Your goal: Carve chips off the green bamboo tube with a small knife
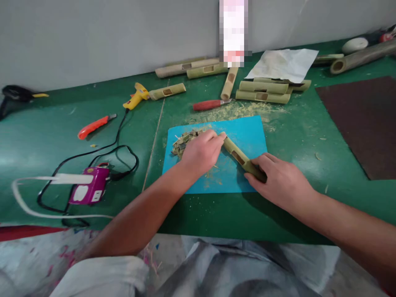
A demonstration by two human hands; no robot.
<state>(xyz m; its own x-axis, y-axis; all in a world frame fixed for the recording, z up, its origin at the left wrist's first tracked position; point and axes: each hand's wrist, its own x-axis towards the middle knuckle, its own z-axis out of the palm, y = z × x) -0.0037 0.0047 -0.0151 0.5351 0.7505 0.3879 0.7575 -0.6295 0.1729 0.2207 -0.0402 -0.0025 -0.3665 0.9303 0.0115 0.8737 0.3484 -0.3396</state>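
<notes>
A short bamboo tube (249, 165) with a rectangular opening cut in its side lies slanted above a blue sheet (247, 134). My right hand (280, 177) is closed round its near end. My left hand (202, 150) is closed at the far end, thumb and fingers pinched against the tip; the inside of its grip is hidden. Beside my left hand sits a heap of bamboo chips (182, 144), partly covered by it. Beyond the sheet lies a red-handled carving knife (210, 104) among fine shavings (250, 110).
Several notched bamboo tubes (262, 97) lie at the back, some under a white paper (281, 65). To the left are a yellow glue gun (136, 97), an orange utility knife (94, 126) and a purple power adapter (91, 185) with cords. A dark brown sheet (361, 123) lies right.
</notes>
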